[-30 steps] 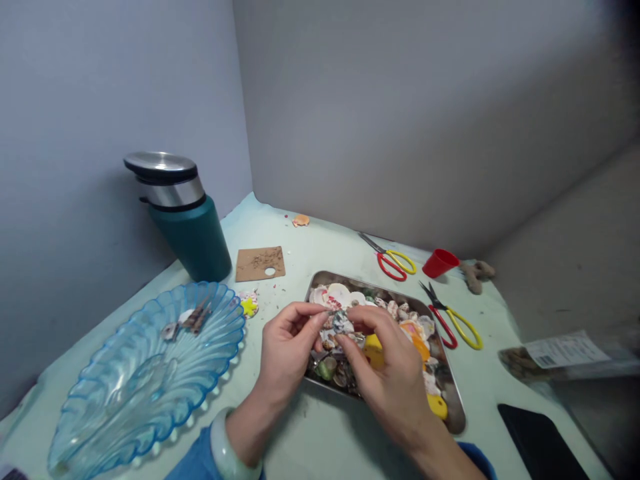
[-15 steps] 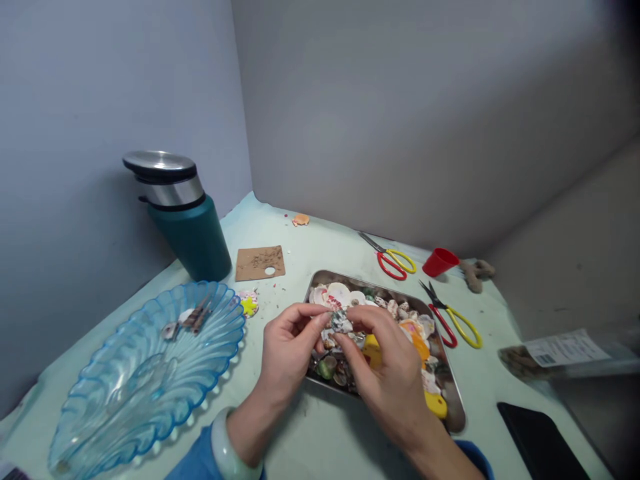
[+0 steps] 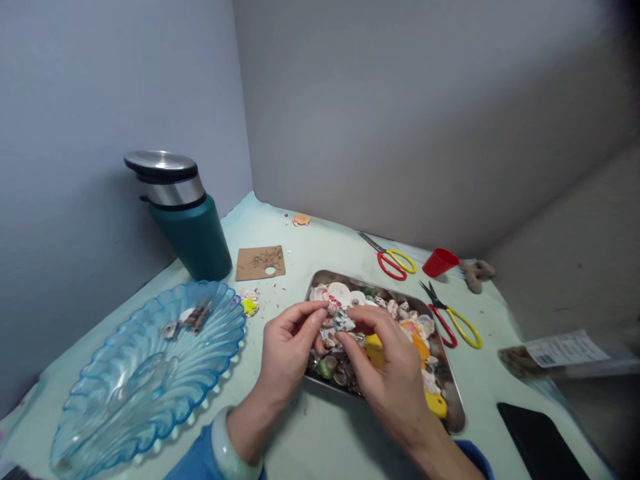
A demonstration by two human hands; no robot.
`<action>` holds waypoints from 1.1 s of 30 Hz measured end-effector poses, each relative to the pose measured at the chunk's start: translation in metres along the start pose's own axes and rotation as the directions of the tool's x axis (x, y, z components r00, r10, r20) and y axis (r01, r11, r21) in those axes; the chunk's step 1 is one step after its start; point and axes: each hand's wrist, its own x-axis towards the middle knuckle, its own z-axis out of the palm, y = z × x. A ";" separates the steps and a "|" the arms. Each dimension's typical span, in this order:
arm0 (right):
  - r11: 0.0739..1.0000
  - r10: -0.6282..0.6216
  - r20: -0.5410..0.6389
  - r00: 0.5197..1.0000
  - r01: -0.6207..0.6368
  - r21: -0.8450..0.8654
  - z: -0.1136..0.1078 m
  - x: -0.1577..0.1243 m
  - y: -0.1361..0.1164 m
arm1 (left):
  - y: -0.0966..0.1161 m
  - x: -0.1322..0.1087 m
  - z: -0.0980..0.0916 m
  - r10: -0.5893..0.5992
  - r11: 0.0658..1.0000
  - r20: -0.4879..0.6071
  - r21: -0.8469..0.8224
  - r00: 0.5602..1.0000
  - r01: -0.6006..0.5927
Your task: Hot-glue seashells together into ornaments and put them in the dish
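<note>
My left hand [image 3: 287,350] and my right hand [image 3: 387,370] meet over the near left part of a metal tray [image 3: 453,407] filled with several shells and coloured pieces. Both pinch one small mottled grey-green shell piece [image 3: 343,321] between thumbs and fingertips, just above the heap. A pale bangle [image 3: 227,445] circles my left wrist. A yellow piece [image 3: 373,347] lies in the tray right behind my right fingers.
A blue scalloped glass dish [image 3: 145,373] with a few small bits sits at the left. Behind it stands a teal flask [image 3: 187,223], with a cork square [image 3: 260,263] beside it. Two red-and-yellow scissors [image 3: 395,260] [image 3: 455,320], a red cup [image 3: 439,262] and a black phone [image 3: 540,443] lie to the right.
My hands barely shift; the fingers work slightly on the small shell piece, which stays pinched over the tray.
</note>
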 end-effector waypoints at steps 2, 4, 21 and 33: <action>0.978 0.160 0.030 0.987 -0.162 0.127 0.000 0.001 0.000 | 0.000 0.000 0.000 0.022 1.000 0.005 -0.014 1.000 -0.022; 0.881 0.337 0.094 0.937 -0.349 0.321 -0.001 0.002 0.000 | 0.001 -0.001 0.000 0.049 0.999 -0.003 -0.022 0.999 -0.049; 0.056 0.447 0.552 0.704 -0.638 0.768 0.002 0.005 -0.004 | -0.007 -0.002 0.002 0.186 0.966 0.164 0.152 0.969 -0.211; 0.767 0.431 0.145 0.891 -0.446 0.461 -0.006 0.003 0.001 | -0.002 -0.004 0.002 0.008 1.000 0.221 0.021 0.975 -0.013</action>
